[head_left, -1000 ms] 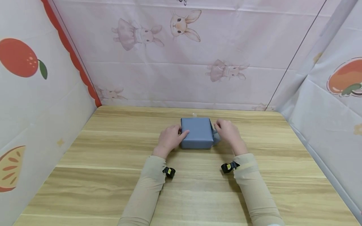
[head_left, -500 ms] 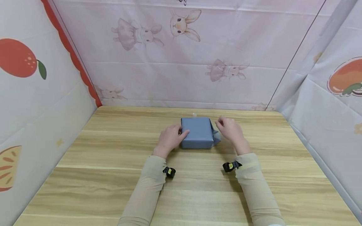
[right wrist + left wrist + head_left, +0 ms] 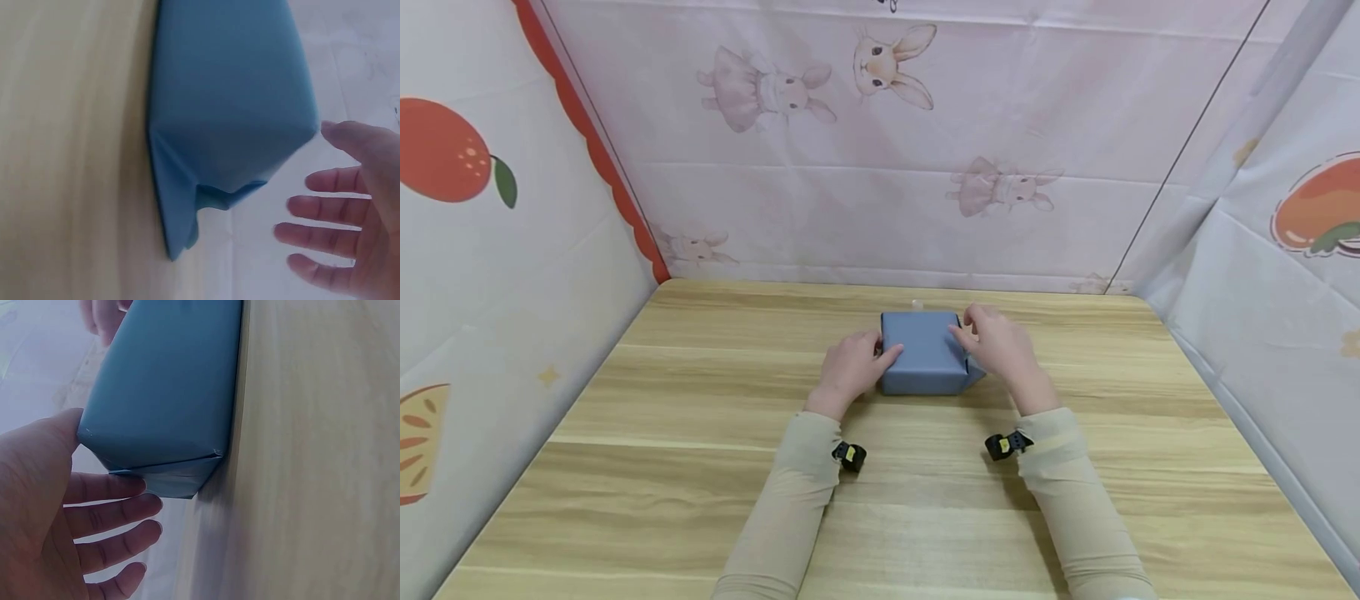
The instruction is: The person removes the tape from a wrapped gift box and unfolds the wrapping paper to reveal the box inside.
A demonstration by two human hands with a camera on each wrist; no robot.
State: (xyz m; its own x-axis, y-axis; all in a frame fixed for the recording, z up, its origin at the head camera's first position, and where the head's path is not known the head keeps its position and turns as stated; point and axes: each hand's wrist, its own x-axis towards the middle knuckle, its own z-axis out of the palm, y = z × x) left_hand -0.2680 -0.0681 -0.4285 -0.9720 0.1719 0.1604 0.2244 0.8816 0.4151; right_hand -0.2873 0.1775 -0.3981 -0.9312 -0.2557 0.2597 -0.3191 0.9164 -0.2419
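A box wrapped in blue paper (image 3: 922, 342) lies flat on the wooden table. My left hand (image 3: 848, 367) holds its left end, thumb on the top and fingers against the end, where the left wrist view shows a folded paper flap (image 3: 178, 478). At the right end, my right hand (image 3: 1003, 350) has its fingers spread and relaxed, with nothing between them. Its thumb is at the box's top right edge; whether it touches is unclear. Loose, pointed folds of paper (image 3: 178, 212) stick out from that end in the right wrist view.
A small whitish translucent piece (image 3: 917, 305) lies on the table (image 3: 700, 392) just behind the box. Printed cloth walls (image 3: 850, 217) close off the back and both sides. Each sleeve cuff carries a black strap device (image 3: 850, 457).
My right hand first drew slightly away from the loose paper end, then came back left, its fingers opening and the thumb reaching the box's top edge. My left hand stays put.
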